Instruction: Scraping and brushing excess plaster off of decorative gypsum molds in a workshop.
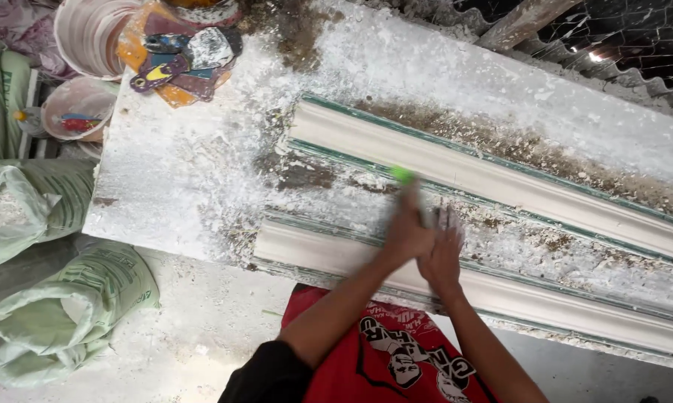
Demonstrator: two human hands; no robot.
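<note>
Head view: at the far left lie green-white sacks [60, 306], one on the floor by the bench corner, others stacked above it. Above them sit two pale buckets [90, 33], and beside these an orange tub [174, 56] holding plaster-smeared scrapers. The bench [172, 179] runs from there to the right, its top caked with white plaster and brown debris.

Two long white mouldings lie on it, slanting down toward the right. The far moulding [501, 183] has green-edged sides; the near moulding [321, 257] lies along the bench edge closest to the person. Between them is a rough strip of plaster crumbs.

The left hand [405, 231] reaches forward over the near moulding, its fingers closed around a thin tool with a green tip [403, 175]; the tip sits at the near edge of the far moulding. The tool is blurred, so its kind cannot be told. The right hand [442, 257] is just beside the left, touching it, fingers together and laid flat, palm down, on the strip just past the near moulding. It holds nothing that shows.

Below the forearms is the person's red printed shirt [396, 358]. At the upper right, dark corrugated sheeting [635, 45] lies beyond the bench.
</note>
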